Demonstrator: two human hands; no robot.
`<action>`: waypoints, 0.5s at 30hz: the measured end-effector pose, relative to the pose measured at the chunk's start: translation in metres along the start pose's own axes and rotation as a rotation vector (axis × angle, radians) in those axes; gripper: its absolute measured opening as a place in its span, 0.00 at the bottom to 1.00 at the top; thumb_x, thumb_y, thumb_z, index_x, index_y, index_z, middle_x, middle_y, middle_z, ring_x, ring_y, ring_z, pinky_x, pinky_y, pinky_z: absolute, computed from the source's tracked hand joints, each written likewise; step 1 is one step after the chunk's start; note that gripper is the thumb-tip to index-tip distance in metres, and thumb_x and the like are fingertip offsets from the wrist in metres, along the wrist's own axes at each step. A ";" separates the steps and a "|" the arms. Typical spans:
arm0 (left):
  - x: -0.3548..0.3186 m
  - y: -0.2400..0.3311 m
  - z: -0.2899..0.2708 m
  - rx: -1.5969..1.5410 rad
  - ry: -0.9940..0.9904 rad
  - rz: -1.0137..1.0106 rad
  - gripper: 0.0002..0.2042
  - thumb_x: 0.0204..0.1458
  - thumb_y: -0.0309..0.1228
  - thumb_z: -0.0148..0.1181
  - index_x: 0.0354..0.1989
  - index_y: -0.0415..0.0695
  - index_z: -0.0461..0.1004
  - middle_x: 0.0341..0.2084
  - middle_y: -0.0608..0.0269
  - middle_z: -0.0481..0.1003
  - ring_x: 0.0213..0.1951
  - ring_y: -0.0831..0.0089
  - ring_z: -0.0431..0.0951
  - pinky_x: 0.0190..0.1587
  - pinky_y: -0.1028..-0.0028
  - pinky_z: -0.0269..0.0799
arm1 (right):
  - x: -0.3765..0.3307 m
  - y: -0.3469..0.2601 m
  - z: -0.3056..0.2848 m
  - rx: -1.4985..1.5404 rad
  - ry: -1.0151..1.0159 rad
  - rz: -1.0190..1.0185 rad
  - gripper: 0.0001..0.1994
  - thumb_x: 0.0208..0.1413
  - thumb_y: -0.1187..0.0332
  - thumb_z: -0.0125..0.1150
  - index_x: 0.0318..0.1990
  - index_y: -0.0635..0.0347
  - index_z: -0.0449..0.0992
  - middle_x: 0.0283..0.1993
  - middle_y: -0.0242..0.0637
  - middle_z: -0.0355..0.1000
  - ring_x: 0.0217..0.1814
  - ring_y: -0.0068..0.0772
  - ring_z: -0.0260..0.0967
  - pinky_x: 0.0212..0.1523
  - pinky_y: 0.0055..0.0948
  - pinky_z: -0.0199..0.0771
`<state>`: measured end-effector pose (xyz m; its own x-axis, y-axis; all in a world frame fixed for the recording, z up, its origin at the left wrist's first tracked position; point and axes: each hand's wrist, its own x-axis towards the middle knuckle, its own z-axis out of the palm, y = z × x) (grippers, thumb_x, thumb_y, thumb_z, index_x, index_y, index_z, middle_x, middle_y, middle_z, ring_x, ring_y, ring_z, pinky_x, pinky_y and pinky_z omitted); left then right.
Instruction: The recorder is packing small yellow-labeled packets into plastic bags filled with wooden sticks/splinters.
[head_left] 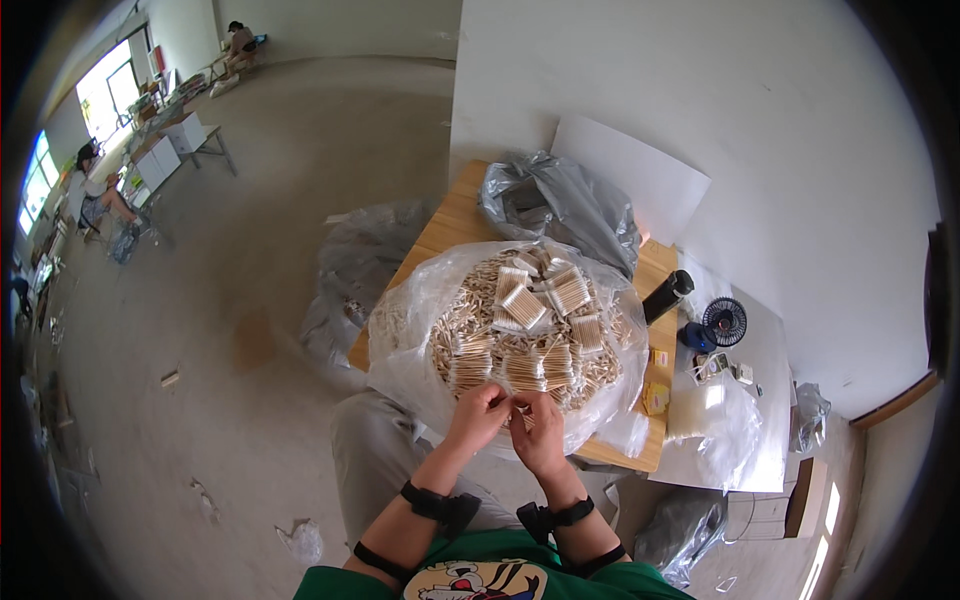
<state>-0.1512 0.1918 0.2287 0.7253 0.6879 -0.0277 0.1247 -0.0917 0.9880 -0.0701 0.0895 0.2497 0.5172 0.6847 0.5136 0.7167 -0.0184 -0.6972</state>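
Observation:
A large clear plastic bag (400, 340) lies wide open on the wooden table, full of loose cotton swabs (455, 320) with wooden sticks. On top of the heap sit several flat bundles of cotton swabs (568, 290), lined up side by side. More bundles (472, 360) lie in a row at the heap's near side, just beyond my fingers. My left hand (478, 418) and my right hand (539, 432) meet at the bag's near edge, fingertips pinched close together. What is between the fingers is hidden or too small to make out.
A grey plastic bag (565, 205) stands open at the back of the wooden table (455, 210). To the right are a black bottle (667, 297), small yellow packs (656, 397), a small fan (725, 321) and clear plastic bags (728, 430) on a white surface. Two people sit far left.

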 end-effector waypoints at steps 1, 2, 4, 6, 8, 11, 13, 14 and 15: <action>-0.001 0.001 0.000 0.040 -0.010 0.019 0.08 0.47 0.30 0.57 0.26 0.37 0.71 0.18 0.57 0.71 0.21 0.69 0.71 0.26 0.71 0.66 | -0.001 0.002 0.000 0.005 -0.011 -0.005 0.11 0.42 0.81 0.58 0.35 0.62 0.69 0.30 0.41 0.70 0.31 0.43 0.68 0.30 0.36 0.69; -0.001 0.002 0.001 0.080 -0.020 0.036 0.08 0.47 0.30 0.57 0.25 0.37 0.71 0.18 0.56 0.71 0.21 0.67 0.71 0.26 0.70 0.66 | -0.003 0.006 0.000 -0.010 -0.019 0.026 0.11 0.42 0.81 0.58 0.35 0.62 0.69 0.30 0.42 0.70 0.30 0.43 0.68 0.29 0.36 0.68; -0.003 0.006 0.001 0.074 -0.016 0.053 0.08 0.47 0.30 0.57 0.25 0.37 0.71 0.19 0.54 0.71 0.23 0.62 0.72 0.27 0.68 0.66 | -0.005 0.009 -0.001 -0.019 -0.038 0.056 0.11 0.42 0.82 0.57 0.35 0.62 0.68 0.29 0.42 0.70 0.29 0.43 0.68 0.29 0.36 0.68; -0.004 0.006 0.002 0.155 -0.030 0.150 0.08 0.49 0.28 0.59 0.25 0.37 0.70 0.17 0.60 0.69 0.21 0.72 0.68 0.25 0.73 0.63 | -0.004 0.010 -0.002 -0.065 -0.048 0.121 0.10 0.43 0.82 0.57 0.35 0.63 0.68 0.28 0.43 0.69 0.28 0.42 0.68 0.29 0.36 0.68; -0.005 0.006 0.001 0.173 -0.014 0.199 0.07 0.48 0.27 0.57 0.24 0.36 0.69 0.17 0.55 0.69 0.20 0.65 0.68 0.25 0.69 0.63 | -0.001 0.012 -0.003 -0.064 -0.048 0.124 0.10 0.42 0.82 0.56 0.35 0.63 0.68 0.27 0.43 0.68 0.27 0.42 0.67 0.28 0.36 0.67; -0.003 0.008 -0.006 0.216 0.022 0.259 0.06 0.44 0.25 0.56 0.22 0.36 0.67 0.17 0.53 0.67 0.20 0.60 0.68 0.24 0.66 0.62 | 0.007 0.016 -0.010 -0.178 0.053 0.106 0.13 0.41 0.82 0.56 0.37 0.63 0.67 0.25 0.42 0.65 0.25 0.43 0.65 0.28 0.37 0.66; -0.002 0.018 -0.006 0.253 0.010 0.282 0.06 0.43 0.24 0.56 0.22 0.36 0.66 0.17 0.53 0.67 0.21 0.58 0.68 0.24 0.66 0.62 | 0.010 0.015 -0.008 -0.151 0.070 0.111 0.13 0.41 0.81 0.56 0.38 0.63 0.67 0.26 0.42 0.66 0.26 0.43 0.66 0.29 0.37 0.67; -0.001 0.023 -0.006 0.294 0.009 0.310 0.05 0.43 0.24 0.56 0.21 0.36 0.66 0.18 0.53 0.68 0.21 0.57 0.69 0.24 0.66 0.63 | 0.011 0.014 -0.006 -0.119 0.086 0.107 0.14 0.42 0.80 0.57 0.39 0.63 0.67 0.28 0.42 0.67 0.28 0.44 0.66 0.29 0.36 0.67; -0.001 0.026 -0.007 0.293 0.006 0.306 0.05 0.43 0.24 0.56 0.21 0.36 0.66 0.18 0.53 0.68 0.21 0.57 0.69 0.24 0.66 0.63 | 0.015 0.004 -0.007 -0.079 0.002 0.130 0.15 0.44 0.80 0.57 0.42 0.63 0.67 0.31 0.45 0.68 0.32 0.46 0.68 0.32 0.37 0.68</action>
<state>-0.1531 0.1939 0.2555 0.7550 0.6012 0.2618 0.0922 -0.4927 0.8653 -0.0566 0.0951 0.2583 0.6091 0.6710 0.4229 0.6781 -0.1639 -0.7165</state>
